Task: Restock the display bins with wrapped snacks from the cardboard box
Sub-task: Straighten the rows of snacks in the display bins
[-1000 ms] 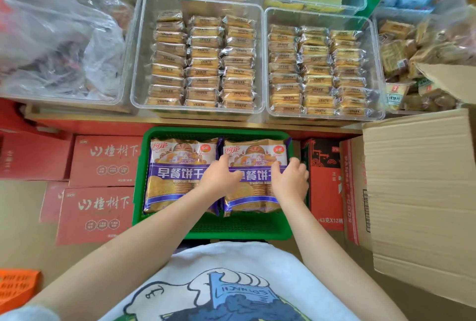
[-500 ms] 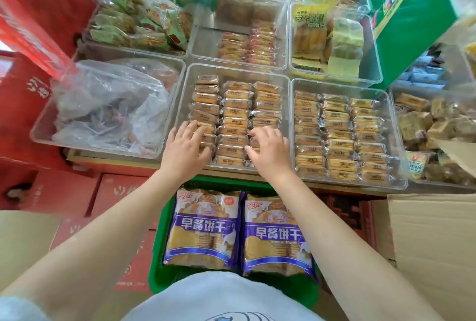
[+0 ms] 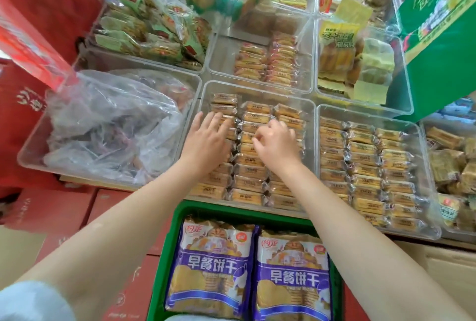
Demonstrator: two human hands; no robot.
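While rows of wrapped snacks point(image 3: 253, 166) fill the clear bin point(image 3: 257, 89), the left hand point(image 3: 206, 140) rests flat on them; the right hand point(image 3: 275, 143) curls, grip unclear. Light, crinkly, breakable: best lifted by their sides.

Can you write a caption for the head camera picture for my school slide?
Both hands, left and right, rest on rows of wrapped snacks in a clear bin.

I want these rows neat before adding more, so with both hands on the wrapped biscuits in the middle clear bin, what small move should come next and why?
Probably press the packs flat and nudge them into line. The left hand lies open on the left column, the right hand curls over the middle one, and the clear bin looks nearly full.
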